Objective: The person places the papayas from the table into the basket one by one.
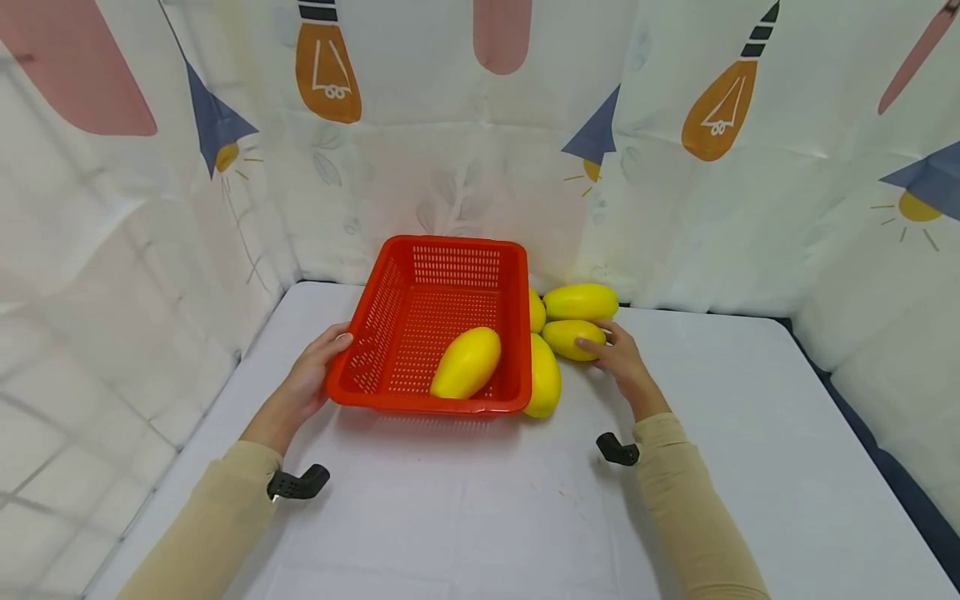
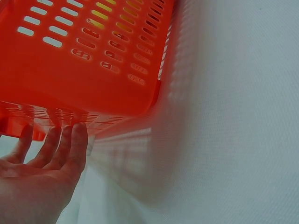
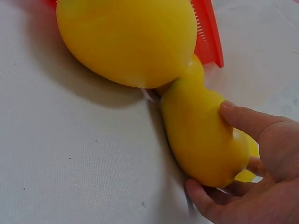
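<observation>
A red plastic basket (image 1: 435,407) with slotted walls stands on the table, one yellow mango (image 1: 467,363) lying inside it. At its left side my left hand (image 1: 313,372) holds the rim; the left wrist view shows the fingertips (image 2: 79,133) against the slotted wall. To the right of the basket, my right hand (image 1: 621,360) grips a yellow mango (image 1: 572,340), thumb on one side and fingers round its end. That mango (image 3: 201,135) appears low, close to the table. More mangoes lie around it: one behind (image 1: 581,301), one in front (image 1: 546,379), one partly hidden by the basket (image 1: 536,311).
A white cloth covers the table (image 1: 480,508). Close behind the basket hangs a printed white curtain (image 1: 465,167), and another white sheet (image 1: 135,275) rises along the left edge. Black wrist cameras (image 1: 300,482) sit on both forearms.
</observation>
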### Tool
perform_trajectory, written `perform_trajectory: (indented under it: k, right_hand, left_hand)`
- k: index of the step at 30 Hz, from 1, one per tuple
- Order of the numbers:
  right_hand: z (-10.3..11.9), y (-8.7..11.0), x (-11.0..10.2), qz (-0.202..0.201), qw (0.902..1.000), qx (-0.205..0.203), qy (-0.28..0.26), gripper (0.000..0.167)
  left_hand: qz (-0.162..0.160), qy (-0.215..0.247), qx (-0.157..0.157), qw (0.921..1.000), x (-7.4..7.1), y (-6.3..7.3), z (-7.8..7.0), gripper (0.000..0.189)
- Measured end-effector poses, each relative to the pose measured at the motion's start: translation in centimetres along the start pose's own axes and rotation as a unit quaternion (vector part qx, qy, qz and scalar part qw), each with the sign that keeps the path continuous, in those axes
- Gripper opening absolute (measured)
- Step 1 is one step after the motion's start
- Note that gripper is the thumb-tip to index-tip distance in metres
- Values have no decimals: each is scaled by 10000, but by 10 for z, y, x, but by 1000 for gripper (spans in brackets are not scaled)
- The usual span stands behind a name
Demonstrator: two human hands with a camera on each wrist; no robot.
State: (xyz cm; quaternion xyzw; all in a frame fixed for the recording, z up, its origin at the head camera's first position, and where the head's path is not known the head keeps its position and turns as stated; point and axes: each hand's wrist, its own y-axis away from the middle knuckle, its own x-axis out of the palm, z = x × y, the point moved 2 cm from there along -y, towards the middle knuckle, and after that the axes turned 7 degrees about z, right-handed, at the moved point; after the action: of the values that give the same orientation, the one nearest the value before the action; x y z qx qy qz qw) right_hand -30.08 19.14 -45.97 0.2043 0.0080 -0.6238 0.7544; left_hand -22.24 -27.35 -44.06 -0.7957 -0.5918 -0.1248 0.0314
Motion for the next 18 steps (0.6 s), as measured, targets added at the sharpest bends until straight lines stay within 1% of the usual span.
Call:
perform_trajectory:
  k: [7,15,18]
  right_hand:
    - [-1,-1,1,-21,10000,9,-2,75]
    - [-3,-2,1,-106,9999,92,-86,74]
    - [-3,-1,1,-89,9999,27,-117,75]
  left_hand:
    - [24,3,-21,10000,0,0,-1,35]
    - [-33,-63,-62,10000,1,1,-2,36]
    - [-25,-47,-37,10000,1,2,-2,35]
